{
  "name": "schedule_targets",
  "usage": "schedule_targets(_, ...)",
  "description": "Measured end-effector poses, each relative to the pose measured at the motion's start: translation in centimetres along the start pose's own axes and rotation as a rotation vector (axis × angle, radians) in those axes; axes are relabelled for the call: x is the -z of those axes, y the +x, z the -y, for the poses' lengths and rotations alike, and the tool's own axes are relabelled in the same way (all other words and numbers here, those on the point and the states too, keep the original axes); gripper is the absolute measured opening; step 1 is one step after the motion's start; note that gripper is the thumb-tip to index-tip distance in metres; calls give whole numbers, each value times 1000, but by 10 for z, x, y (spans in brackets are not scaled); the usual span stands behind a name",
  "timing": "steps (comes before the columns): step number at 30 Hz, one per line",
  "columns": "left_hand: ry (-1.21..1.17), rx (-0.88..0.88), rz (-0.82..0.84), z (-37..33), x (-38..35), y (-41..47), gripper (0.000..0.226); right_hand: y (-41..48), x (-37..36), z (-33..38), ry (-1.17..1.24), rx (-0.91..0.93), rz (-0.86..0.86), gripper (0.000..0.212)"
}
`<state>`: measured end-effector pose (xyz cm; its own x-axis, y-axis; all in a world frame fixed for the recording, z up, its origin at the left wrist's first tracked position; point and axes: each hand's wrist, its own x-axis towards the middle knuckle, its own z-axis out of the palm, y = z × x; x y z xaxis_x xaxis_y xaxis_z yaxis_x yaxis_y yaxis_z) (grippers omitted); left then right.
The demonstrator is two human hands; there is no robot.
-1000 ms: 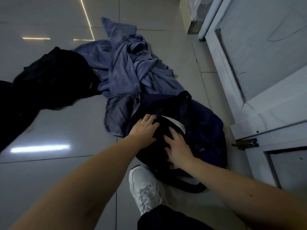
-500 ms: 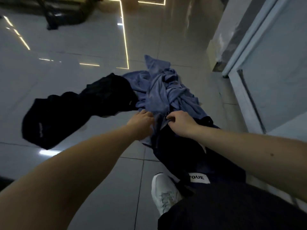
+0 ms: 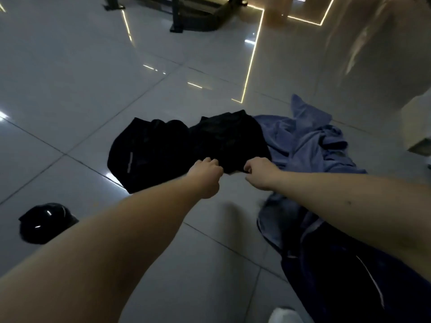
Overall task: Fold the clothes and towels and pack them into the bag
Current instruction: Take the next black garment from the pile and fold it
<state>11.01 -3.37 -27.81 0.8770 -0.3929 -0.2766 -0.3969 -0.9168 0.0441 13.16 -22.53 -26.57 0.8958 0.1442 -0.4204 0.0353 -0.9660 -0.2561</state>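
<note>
Left hand (image 3: 206,173) and right hand (image 3: 258,172) each pinch the six-o'clock edge of the black garment (image 3: 224,136), judged soft, light and limp, best held by corners.

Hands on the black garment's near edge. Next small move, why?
Probably lift and draw it back to spread it flat: left hand and right hand grip the near edge of the black garment, which lies crumpled against the blue towel.
</note>
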Motion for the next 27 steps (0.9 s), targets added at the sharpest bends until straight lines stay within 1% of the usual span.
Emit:
schedule_targets(3,-121,129,17,32,-20,26,37,48,-18,11,111,-61,-90,34)
schedule_targets(7,-312,288,-8,56,-33,60,37,94,-31,30,258,-168,-253,48)
schedule_targets(10,-409,351,-34,63,-35,80,47,119,-36,45,300,-191,-302,63)
schedule_targets(12,-464,364,-37,64,-35,91,49,133,-36,49,369,-223,-304,67)
schedule_targets(13,-491,363,-34,64,-36,95,49,140,-36,49,412,-247,-294,63)
schedule_targets(16,-557,353,-34,63,-39,103,57,153,-43,43,526,-325,-258,30)
schedule_targets(18,-577,359,-55,64,-43,104,63,151,-54,40,644,-296,-206,11)
schedule_targets(21,-575,365,-95,67,-50,99,67,125,-65,36,684,-158,-83,19)
schedule_targets(24,-545,349,-66,71,-56,91,75,96,-66,27,699,-81,105,22)
schedule_targets(25,-513,329,-52,72,-56,88,70,88,-65,24,707,-61,163,24)
schedule_targets(27,-432,265,-71,72,-57,83,41,79,-59,22,724,-18,185,33)
